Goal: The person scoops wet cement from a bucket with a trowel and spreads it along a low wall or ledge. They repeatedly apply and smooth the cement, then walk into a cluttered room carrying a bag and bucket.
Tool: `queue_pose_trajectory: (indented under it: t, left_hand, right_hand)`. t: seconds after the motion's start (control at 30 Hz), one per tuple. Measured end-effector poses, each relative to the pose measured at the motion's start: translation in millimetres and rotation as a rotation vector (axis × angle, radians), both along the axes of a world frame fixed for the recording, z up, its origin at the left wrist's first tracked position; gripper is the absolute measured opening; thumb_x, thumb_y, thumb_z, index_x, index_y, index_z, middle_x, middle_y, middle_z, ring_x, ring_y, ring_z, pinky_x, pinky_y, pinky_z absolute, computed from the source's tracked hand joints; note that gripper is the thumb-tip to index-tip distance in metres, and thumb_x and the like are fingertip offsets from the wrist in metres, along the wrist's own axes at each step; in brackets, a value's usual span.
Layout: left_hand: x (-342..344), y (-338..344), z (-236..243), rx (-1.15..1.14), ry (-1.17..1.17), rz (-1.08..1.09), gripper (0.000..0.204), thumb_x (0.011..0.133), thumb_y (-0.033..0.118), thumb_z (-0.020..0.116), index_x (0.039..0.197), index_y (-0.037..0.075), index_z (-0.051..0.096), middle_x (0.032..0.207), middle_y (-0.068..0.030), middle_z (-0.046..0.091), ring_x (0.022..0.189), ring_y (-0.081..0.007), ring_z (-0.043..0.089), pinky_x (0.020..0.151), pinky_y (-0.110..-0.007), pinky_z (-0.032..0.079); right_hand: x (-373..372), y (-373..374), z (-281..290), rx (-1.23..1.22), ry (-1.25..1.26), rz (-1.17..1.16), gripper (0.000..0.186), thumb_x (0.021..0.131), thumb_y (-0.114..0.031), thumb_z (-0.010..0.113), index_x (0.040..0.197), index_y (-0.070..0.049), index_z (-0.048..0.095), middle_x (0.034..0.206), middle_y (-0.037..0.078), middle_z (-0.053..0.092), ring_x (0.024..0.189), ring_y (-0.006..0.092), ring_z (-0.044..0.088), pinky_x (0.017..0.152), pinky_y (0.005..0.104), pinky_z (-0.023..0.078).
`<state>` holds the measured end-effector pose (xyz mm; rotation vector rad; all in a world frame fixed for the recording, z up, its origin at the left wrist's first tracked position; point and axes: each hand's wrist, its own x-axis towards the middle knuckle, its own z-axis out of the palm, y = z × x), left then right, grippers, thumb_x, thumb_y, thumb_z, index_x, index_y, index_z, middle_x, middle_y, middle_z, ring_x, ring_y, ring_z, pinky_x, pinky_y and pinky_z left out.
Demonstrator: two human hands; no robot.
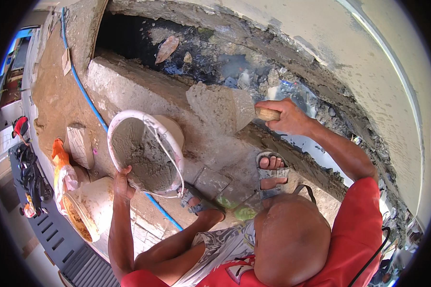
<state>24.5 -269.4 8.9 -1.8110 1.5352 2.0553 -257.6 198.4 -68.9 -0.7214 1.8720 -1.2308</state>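
Observation:
My left hand is closed on the rim of a white bucket, which is tipped with its mouth facing me. Wet grey mortar covers the inside of the bucket. In my right hand is the wooden handle of a trowel. The trowel's blade lies against a patch of fresh mortar on the concrete ledge beside the ditch. My right fingers wrap round the handle, with the index finger stretched along it.
Beyond the ledge runs an open ditch with dark water, rubble and a reddish stone. A blue hose crosses the ground behind the bucket. At left stand a sand-filled container and an orange-white sack. A pale wall borders the ditch.

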Motion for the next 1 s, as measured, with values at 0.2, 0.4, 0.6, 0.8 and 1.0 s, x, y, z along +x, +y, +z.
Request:
queue_pose_trajectory:
  t: [0.2,0.4,0.6,0.8,1.0]
  left_hand:
    - [21,2,-11,-0.013,0.075,-0.069,0.045,0.087,0.01,0.064,0.129,0.011,0.048,0.118,-0.0071,0.06,0.106,-0.0278,0.059,0.088,-0.046,0.051]
    - [16,4,-4,-0.007,0.053,-0.102,0.046,0.087,0.009,0.063,0.131,0.011,0.047,0.122,-0.0069,0.058,0.111,-0.0274,0.057,0.094,-0.047,0.048]
    - [15,5,-2,-0.009,0.056,-0.142,0.046,0.087,0.01,0.064,0.13,0.011,0.048,0.121,-0.0064,0.059,0.11,-0.027,0.058,0.092,-0.046,0.05]
    - [20,-2,-5,0.029,0.046,-0.175,0.052,0.086,0.013,0.066,0.134,0.013,0.046,0.128,-0.0043,0.057,0.116,-0.025,0.055,0.099,-0.045,0.046]
    - [23,-4,-7,0.04,0.034,-0.164,0.051,0.085,0.013,0.066,0.132,0.012,0.048,0.124,-0.0053,0.059,0.114,-0.0256,0.056,0.098,-0.045,0.046]
  right_hand:
    - [26,62,-82,0.235,-0.12,-0.226,0.054,0.072,-0.01,0.065,0.126,-0.012,0.06,0.102,0.012,0.07,0.081,0.0201,0.066,0.08,0.0321,0.051]
    - [59,104,-149,0.297,-0.112,-0.327,0.057,0.071,-0.012,0.065,0.127,-0.011,0.059,0.115,0.014,0.067,0.094,0.0236,0.066,0.089,0.0334,0.05]
    - [70,133,-178,0.415,-0.188,-0.372,0.058,0.069,-0.014,0.066,0.127,-0.016,0.06,0.116,0.013,0.067,0.098,0.0242,0.066,0.093,0.0326,0.049]
    - [67,152,-188,0.531,-0.069,-0.276,0.057,0.071,-0.02,0.066,0.127,-0.021,0.06,0.118,0.009,0.066,0.101,0.0309,0.064,0.095,0.0375,0.048]
    - [84,124,-162,0.629,0.24,0.184,0.06,0.082,-0.016,0.063,0.139,-0.021,0.047,0.11,0.014,0.063,0.099,0.0317,0.062,0.092,0.0425,0.048]
